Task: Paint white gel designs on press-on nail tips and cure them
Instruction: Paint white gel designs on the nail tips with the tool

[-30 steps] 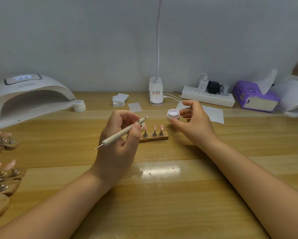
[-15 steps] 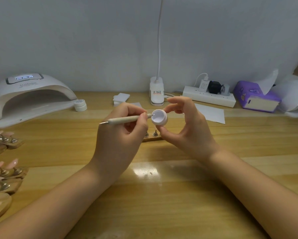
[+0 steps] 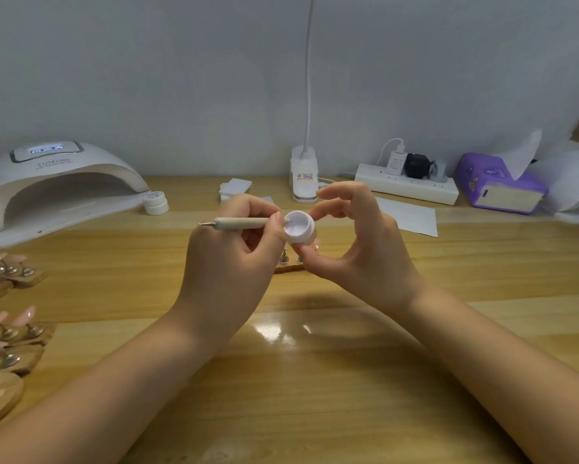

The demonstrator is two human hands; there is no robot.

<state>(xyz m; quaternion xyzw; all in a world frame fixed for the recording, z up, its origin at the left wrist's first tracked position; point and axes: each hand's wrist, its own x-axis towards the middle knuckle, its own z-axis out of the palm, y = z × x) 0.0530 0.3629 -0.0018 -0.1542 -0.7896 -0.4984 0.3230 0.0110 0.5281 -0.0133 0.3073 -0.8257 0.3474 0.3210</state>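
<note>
My left hand grips a wooden dotting tool, held level, its right tip inside a small white gel jar. My right hand pinches that open jar between thumb and fingers, tilted toward me above the table. Behind my hands a small wooden stand with nail tips on metal pegs is mostly hidden. The white curing lamp sits at the far left, its display lit.
Several wooden holders with pink nail tips lie along the left edge. A white jar lid sits by the lamp. At the back: desk lamp base, power strip, purple tissue box, paper sheet, white pads.
My right hand lifted the jar from the table and tilted it toward me. My left hand turned the tool level and brought its tip into the jar.
</note>
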